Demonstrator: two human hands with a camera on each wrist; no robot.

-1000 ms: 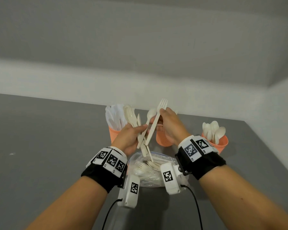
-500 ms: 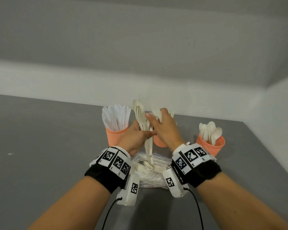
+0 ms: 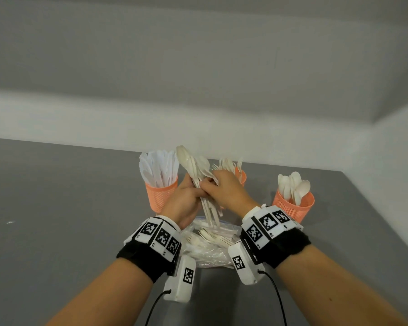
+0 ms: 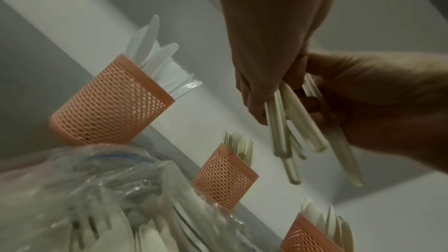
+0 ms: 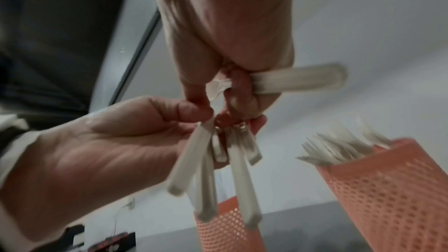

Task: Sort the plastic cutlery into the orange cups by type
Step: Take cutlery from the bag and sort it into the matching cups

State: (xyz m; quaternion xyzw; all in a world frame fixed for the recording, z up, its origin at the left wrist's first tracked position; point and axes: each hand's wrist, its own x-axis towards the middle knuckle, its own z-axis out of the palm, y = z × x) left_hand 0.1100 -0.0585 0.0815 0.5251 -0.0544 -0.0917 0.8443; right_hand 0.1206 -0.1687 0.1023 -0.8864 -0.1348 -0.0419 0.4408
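My left hand (image 3: pixel 190 196) grips a bundle of cream plastic cutlery (image 3: pixel 191 164), spoon heads up, handles hanging down. Pressed against it, my right hand (image 3: pixel 218 187) has its fingers at the same bundle. In the right wrist view the right hand (image 5: pixel 232 99) curls round one separate handle (image 5: pixel 298 79) lying crosswise, while the left hand (image 5: pixel 194 114) pinches the hanging handles (image 5: pixel 208 170). Three orange mesh cups stand behind: knives cup (image 3: pixel 159 196), forks cup (image 3: pixel 243 178), spoons cup (image 3: pixel 292 207). The left wrist view shows the handles (image 4: pixel 286 131) below both hands.
A clear plastic bag (image 3: pixel 210 245) with more loose cutlery lies on the grey table (image 3: pixel 57 208) just under my hands, in front of the cups. A white wall runs behind the table and along its right edge.
The right hand, which held a fork raised apart from the bundle, has come in against the left hand. The bundle now stands more upright, and the fork head no longer shows.
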